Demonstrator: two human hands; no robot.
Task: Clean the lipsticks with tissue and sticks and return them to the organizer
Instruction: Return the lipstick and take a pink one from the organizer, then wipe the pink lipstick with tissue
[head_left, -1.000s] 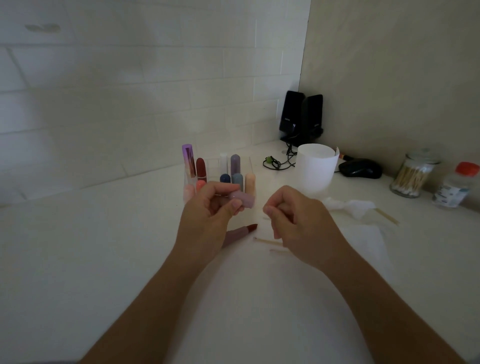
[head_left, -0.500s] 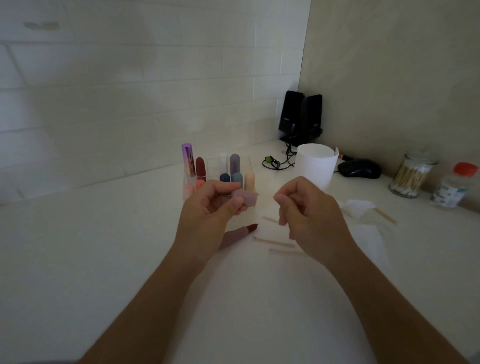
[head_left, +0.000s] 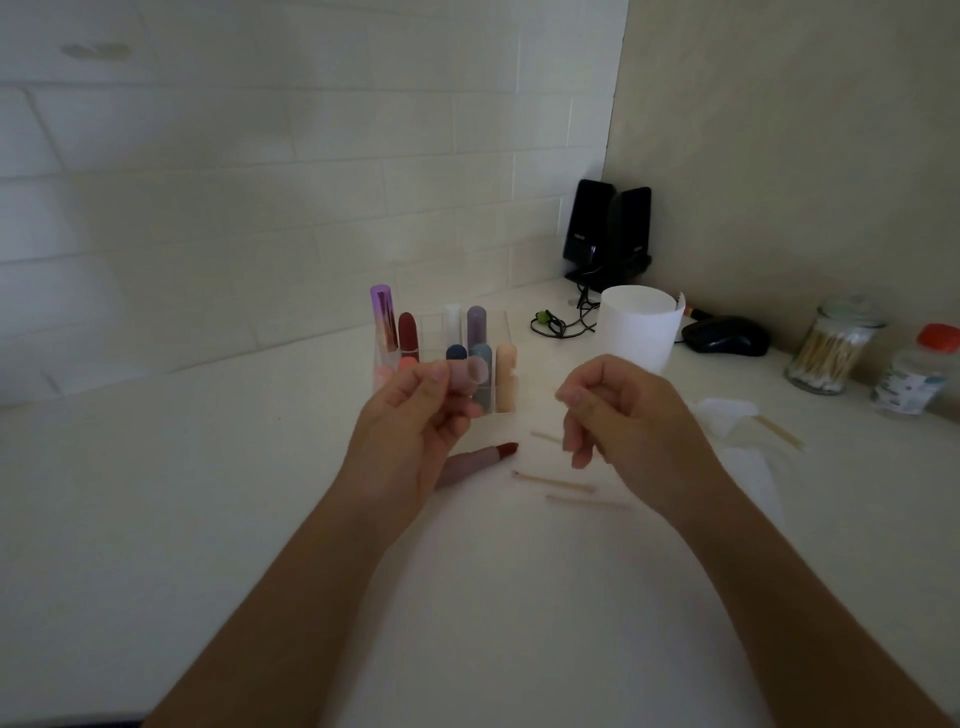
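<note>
Pinching mauve cap (head_left: 470, 375) with left hand (head_left: 415, 426) before organizer (head_left: 434, 338).
Curling right hand (head_left: 628, 421), hold impossible to tell; hiding lipstick (head_left: 483, 460) base behind left hand; speaker (head_left: 589, 223) lettering illegible.

Nothing legible right now. A tiny pale logo on the black speaker (head_left: 586, 228) is too blurred, and the label on the red-capped bottle (head_left: 915, 382) is just smudges.

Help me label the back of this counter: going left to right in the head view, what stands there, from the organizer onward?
lipstick organizer → white cup → black mouse → jar of cotton swabs → red-capped bottle. The speakers overlap the cup, so I left them out.
</note>
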